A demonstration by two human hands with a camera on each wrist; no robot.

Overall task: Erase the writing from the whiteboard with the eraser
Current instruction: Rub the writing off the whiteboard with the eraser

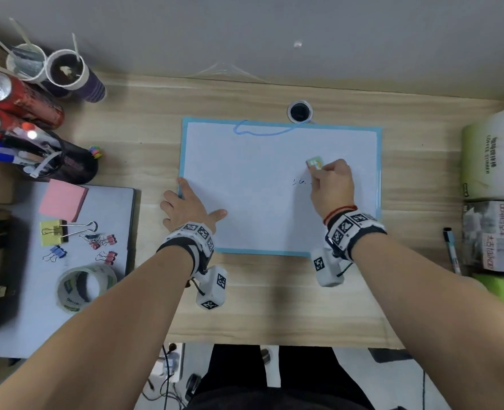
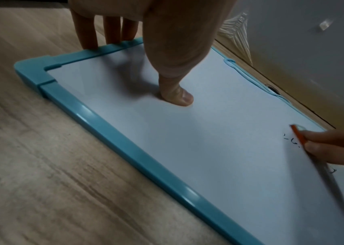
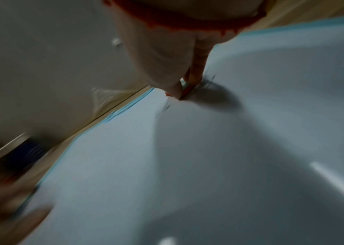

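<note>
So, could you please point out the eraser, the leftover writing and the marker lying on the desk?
eraser (image 1: 315, 163), head view, on its green top face.
writing (image 1: 298, 182), head view, on the dark strokes left of the right hand.
marker (image 1: 451, 250), head view, on the middle of its barrel.

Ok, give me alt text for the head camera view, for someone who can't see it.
A person's right hand presses a small eraser on a blue-framed whiteboard beside faint leftover writing, while the left hand holds the board's left edge. The board lies on a wooden desk with stationery at the left.
</note>
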